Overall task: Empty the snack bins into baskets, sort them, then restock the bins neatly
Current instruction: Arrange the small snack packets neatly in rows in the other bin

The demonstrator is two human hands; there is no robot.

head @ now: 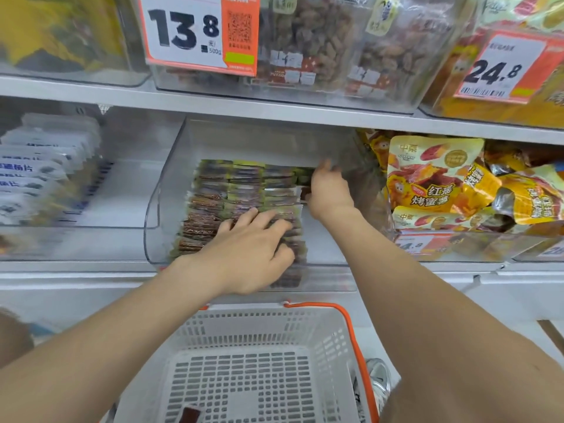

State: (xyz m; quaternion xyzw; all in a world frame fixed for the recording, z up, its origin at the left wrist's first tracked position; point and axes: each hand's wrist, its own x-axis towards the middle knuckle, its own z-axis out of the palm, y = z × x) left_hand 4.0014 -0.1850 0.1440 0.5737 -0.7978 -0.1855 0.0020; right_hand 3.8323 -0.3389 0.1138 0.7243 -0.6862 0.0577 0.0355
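White metal store shelving (274,112) fills the view, lined with clear plastic bins. Above hangs a large orange-and-white price tag reading 13.8 (186,29).

Both bare arms reach into the middle clear plastic bin (164,190) on the lower shelf. The left hand (253,251) lies palm-down on the near rows of small dark, green-edged snack packets (232,190). Its fingers are spread, only gently bent, and press on the tops without closing round anything. The right hand (329,190) is farther back, at the right end of the rows. Its fingers curl down over the far packets and its thumb sits against one with a dark red end. The fingertips are blurred, so whether it actually grips a packet cannot be told.

The packets stand on edge in tight, fairly even columns. They fill the left and middle of the bin, leaving bare floor along the right side.

Below the shelf, near the person, sits a white perforated plastic basket (329,340) with an orange handle (351,325). One dark packet (190,415) lies on its floor at the frame's lower edge.

The bin to the right holds yellow sweet-potato snack bags (433,175), and the bin to the left holds white pouches (39,166).
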